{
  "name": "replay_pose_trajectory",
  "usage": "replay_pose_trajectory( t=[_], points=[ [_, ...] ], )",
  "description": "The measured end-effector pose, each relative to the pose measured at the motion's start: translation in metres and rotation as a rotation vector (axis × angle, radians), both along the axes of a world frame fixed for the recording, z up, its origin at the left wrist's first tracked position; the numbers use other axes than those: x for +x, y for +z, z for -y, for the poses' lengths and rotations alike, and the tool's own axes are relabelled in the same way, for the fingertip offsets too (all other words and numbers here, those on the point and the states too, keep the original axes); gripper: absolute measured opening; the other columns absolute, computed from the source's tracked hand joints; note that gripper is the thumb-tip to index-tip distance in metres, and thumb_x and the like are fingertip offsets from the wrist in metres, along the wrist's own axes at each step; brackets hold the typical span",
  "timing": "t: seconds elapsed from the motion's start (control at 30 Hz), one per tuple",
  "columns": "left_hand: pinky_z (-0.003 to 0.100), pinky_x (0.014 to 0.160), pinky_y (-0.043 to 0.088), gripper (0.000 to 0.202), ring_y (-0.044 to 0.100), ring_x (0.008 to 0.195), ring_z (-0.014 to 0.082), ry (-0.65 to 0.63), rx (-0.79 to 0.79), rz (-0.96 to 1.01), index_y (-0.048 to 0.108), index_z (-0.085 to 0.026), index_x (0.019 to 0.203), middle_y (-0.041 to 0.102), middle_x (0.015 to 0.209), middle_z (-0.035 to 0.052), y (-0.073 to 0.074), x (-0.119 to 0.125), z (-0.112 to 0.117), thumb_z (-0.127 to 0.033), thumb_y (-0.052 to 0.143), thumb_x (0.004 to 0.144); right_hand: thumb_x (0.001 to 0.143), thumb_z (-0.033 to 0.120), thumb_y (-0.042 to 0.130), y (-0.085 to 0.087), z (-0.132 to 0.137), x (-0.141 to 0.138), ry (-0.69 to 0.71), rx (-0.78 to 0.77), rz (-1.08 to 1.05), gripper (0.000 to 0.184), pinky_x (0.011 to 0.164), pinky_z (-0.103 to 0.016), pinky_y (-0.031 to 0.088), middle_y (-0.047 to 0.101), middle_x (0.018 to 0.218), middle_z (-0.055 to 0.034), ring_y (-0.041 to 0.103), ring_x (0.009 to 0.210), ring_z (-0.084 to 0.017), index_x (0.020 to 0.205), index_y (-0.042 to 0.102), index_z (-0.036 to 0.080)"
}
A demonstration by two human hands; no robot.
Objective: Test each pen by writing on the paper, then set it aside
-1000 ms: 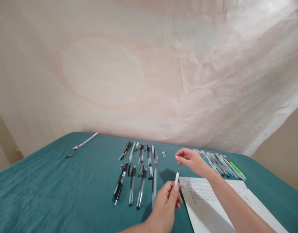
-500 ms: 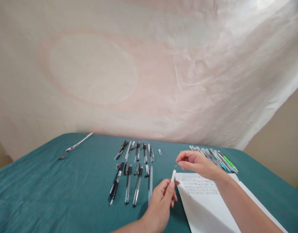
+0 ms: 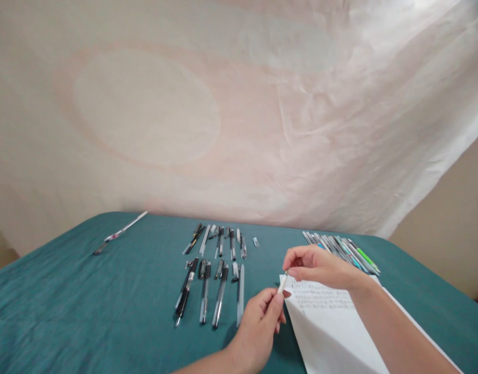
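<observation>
My left hand [image 3: 260, 324] is closed around the lower end of a slim white pen [image 3: 282, 284], held upright over the teal tablecloth [image 3: 106, 306]. My right hand [image 3: 315, 266] pinches the pen's upper tip between thumb and fingers, so both hands hold it. The pen hangs just above the top left corner of a white sheet of paper [image 3: 332, 332] with lines of handwriting. Whether a small part is in my right fingers I cannot make out.
Two rows of several black and clear pens [image 3: 211, 275] lie left of my hands. A bundle of coloured pens [image 3: 342, 252] lies at the back right. One long pen [image 3: 118, 235] rests alone at the back left. A wrinkled pale cloth [image 3: 239, 114] hangs behind the table.
My right hand came down from above and to the right onto the pen's tip. The pen tilted lower toward the paper. The view shifted a little to the right.
</observation>
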State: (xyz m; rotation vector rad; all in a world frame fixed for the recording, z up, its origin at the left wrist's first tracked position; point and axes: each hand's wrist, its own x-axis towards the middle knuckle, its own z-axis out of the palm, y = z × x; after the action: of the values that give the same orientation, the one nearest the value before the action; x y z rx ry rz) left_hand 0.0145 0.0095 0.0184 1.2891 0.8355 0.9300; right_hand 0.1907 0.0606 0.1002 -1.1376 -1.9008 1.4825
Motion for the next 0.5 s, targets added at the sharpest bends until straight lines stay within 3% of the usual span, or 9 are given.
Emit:
replay_pose_trajectory(
  t=[0.33,0.5],
  points=[
    [0.021,0.050,0.029,0.040,0.039,0.051,0.0095,-0.034,0.003,-0.004,0.060,-0.012,0.093,0.045,0.060,-0.0031,0.0026,0.0006,0.0008,-0.047,0.043,0.085,0.075,0.035,0.063,0.0028,0.0028,0.0034,0.035,-0.015,0.064,0.021,0.054,-0.022,0.036,0.059,0.068,0.0006,0.052,0.060,-0.010,0.082,0.057,0.016],
    [0.020,0.050,0.028,0.036,0.039,0.052,0.0091,-0.033,0.020,-0.013,0.060,-0.012,0.093,0.046,0.060,-0.0028,0.0033,0.0002,0.0009,-0.042,0.041,0.087,0.075,0.031,0.062,0.0043,0.0032,0.0023,0.038,-0.007,0.098,0.017,0.051,-0.020,0.034,0.055,0.063,0.0028,0.048,0.056,-0.008,0.081,0.057,0.016]
  ],
)
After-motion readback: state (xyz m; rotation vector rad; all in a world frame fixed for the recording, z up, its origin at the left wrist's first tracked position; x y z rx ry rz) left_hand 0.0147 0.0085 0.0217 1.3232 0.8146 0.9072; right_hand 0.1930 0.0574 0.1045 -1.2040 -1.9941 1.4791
